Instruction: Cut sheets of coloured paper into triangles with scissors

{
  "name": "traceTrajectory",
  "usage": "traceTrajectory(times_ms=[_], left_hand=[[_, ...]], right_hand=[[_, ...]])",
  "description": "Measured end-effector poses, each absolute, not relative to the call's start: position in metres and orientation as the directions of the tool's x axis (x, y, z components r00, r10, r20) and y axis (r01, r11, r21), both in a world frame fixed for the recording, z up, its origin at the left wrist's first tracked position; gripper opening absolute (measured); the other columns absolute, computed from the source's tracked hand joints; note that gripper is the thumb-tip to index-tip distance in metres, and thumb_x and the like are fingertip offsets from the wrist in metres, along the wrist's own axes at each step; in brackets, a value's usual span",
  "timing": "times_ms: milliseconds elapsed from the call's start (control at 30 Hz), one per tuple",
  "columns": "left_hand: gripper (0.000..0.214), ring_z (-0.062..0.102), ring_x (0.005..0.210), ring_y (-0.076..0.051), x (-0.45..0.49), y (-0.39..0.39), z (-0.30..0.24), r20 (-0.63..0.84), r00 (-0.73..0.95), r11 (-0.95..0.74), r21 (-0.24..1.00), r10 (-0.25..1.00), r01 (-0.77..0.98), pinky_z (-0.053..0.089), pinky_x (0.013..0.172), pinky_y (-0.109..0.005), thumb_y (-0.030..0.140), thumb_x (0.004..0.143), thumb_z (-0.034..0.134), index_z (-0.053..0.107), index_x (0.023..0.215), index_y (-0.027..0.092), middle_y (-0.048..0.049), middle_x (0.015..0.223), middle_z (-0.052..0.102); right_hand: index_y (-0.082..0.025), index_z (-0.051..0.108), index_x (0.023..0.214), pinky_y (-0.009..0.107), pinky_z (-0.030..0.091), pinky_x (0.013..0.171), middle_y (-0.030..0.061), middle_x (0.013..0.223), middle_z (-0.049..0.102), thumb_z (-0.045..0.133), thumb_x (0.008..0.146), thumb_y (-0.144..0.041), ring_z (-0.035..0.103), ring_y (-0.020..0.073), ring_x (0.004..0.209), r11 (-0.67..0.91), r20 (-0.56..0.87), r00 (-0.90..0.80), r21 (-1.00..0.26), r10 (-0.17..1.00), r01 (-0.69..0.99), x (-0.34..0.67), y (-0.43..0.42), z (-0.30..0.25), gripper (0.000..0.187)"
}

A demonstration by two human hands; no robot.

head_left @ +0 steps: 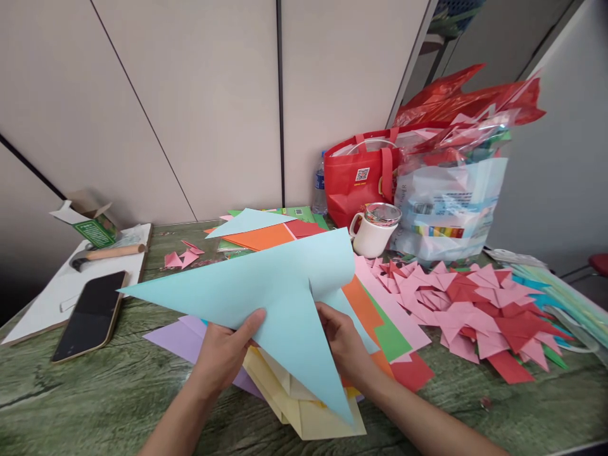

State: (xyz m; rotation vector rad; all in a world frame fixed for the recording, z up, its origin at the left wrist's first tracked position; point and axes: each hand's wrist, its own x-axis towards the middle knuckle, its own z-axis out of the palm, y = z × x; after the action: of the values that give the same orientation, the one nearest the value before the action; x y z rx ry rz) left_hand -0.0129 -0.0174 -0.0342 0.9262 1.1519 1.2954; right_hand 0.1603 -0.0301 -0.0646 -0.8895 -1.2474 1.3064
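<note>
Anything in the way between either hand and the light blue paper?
Nothing visible. The left hand grips the light blue paper directly, thumb on top; the right hand is at its edge, though whether it grips is unclear. Coloured sheets lie beneath.

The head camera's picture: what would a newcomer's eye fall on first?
Probably the big light-blue paper, front and centre, gripped by the left hand with the right hand at its edge. Next, perhaps, the heap of folded pink and red paper on the right of the table. Behind the white mug stands a bright red bag.
</note>
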Motion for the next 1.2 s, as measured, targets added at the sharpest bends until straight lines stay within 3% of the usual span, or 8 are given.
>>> traceTrajectory(times_ms=[167,367,533,1200], left_hand=[[0.062,0.052,0.111,-0.03,-0.0173,-0.0172,-0.0424,-0.078,-0.069,0.071,0.992,0.995,-0.108,0.044,0.093,-0.042,0.035,0.061,0.074,0.054,0.116,0.016,-0.0121,0.117,0.062],[0.059,0.055,0.106,-0.03,-0.0165,-0.018,-0.0379,-0.086,-0.108,0.074,0.991,0.99,-0.113,0.048,0.087,-0.039,0.038,0.056,0.076,0.059,0.107,0.014,-0.0124,0.114,0.063],[0.062,0.056,0.105,-0.031,-0.015,-0.0187,-0.034,-0.098,-0.09,0.088,0.99,0.991,-0.114,0.048,0.086,-0.041,0.038,0.056,0.076,0.057,0.11,0.015,-0.0131,0.114,0.063],[0.063,0.056,0.104,-0.03,-0.015,-0.0195,-0.0355,-0.113,-0.083,0.104,0.988,0.99,-0.115,0.048,0.086,-0.041,0.039,0.057,0.075,0.056,0.112,0.016,-0.0124,0.113,0.063]], right_hand=[[-0.02,0.063,0.097,0.029,0.049,0.071,0.0035,0.092,0.068,0.063,0.066,-0.009,0.062,0.0195,0.082,0.123,0.15,-0.15,-0.977,0.977,-0.176,0.1637,-0.028,-0.0643,0.033],[-0.02,0.063,0.096,0.03,0.049,0.073,0.0026,0.089,0.067,0.061,0.065,-0.005,0.061,0.0186,0.078,0.117,0.146,-0.153,-0.976,0.977,-0.185,0.1641,-0.0275,-0.0659,0.035],[-0.02,0.063,0.098,0.03,0.049,0.073,0.0037,0.093,0.068,0.064,0.066,-0.007,0.061,0.021,0.085,0.115,0.147,-0.158,-0.974,0.976,-0.195,0.1632,-0.0277,-0.0668,0.034],[-0.019,0.066,0.084,0.024,0.046,0.058,0.0014,0.076,0.07,0.069,0.064,-0.018,0.06,0.016,0.066,0.085,0.104,-0.086,-0.976,0.991,-0.2,0.1608,-0.0298,-0.0609,0.021]])
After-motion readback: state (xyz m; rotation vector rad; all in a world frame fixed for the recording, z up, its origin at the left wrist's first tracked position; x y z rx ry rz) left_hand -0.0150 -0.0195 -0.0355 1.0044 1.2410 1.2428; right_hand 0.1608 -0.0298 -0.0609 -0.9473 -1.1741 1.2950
